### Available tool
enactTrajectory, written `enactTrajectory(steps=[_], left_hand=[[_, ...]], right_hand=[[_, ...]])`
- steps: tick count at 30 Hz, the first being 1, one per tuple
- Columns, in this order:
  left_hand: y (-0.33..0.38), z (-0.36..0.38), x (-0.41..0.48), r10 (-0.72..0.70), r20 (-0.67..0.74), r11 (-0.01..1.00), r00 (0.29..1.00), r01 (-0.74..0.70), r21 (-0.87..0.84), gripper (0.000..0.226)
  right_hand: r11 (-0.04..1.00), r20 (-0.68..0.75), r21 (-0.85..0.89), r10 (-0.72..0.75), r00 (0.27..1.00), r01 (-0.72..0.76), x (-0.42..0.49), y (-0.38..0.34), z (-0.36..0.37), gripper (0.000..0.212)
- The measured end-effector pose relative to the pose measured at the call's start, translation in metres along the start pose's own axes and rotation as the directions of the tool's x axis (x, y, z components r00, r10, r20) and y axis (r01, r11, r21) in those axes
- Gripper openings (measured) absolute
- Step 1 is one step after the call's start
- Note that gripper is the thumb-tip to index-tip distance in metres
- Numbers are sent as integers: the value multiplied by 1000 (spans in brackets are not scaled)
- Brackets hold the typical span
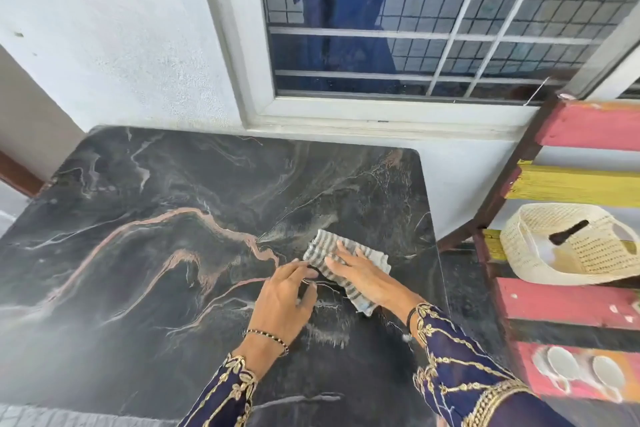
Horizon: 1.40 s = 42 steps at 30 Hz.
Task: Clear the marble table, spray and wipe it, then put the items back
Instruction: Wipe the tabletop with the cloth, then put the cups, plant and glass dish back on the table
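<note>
A dark grey marble counter [156,201] with pink and white veins running through it fills the lower left of the view, and its far edge sits against a white plastered wall [121,28] under a window with a white metal grille [415,28]. A grey-and-white striped cloth [323,243] lies crumpled on the right part of the counter, near its right edge. The right hand [360,270] lies flat on top of this cloth, palm down, fingers straight and spread a little apart, pressing it onto the marble. The left hand [287,298] rests on the counter just beside it, fingers loosely stretched and close together, the fingertips touching the cloth's left edge and the thumb lying apart below them. Both wrists wear thin bracelets, and both arms are in dark blue sleeves with gold embroidery. Pale streaks show on the marble near the hands. To the right of the counter stands a slatted wooden bench painted red and yellow [554,302]. On its seat sits a cream woven basket [519,236], tipped toward the camera, with a small dark object [568,232] lying inside it that is too indistinct to identify.
</note>
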<state>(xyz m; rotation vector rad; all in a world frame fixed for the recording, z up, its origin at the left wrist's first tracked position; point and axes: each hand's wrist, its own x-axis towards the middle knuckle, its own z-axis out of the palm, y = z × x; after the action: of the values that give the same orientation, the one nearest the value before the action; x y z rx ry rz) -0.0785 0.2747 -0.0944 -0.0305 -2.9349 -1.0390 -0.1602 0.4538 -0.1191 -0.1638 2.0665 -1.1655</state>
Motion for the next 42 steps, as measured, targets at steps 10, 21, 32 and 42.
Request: enactTrajectory(steps=[10, 21, 32, 42], left_hand=[[12, -8, -37, 30, 110, 995, 993, -20, -98, 18], [109, 37, -11, 201, 197, 974, 960, -175, -143, 19], [221, 158, 41, 248, 334, 967, 909, -212, -140, 22], [321, 316, 95, 137, 482, 989, 865, -89, -120, 21]], right_hand=[[755, -174, 649, 33, 984, 89, -91, 21, 18, 28], [583, -425, 770, 164, 890, 261, -151, 64, -40, 64], [420, -480, 851, 379, 791, 315, -181, 154, -157, 66], [224, -450, 886, 628, 635, 406, -177, 280, -320, 46]])
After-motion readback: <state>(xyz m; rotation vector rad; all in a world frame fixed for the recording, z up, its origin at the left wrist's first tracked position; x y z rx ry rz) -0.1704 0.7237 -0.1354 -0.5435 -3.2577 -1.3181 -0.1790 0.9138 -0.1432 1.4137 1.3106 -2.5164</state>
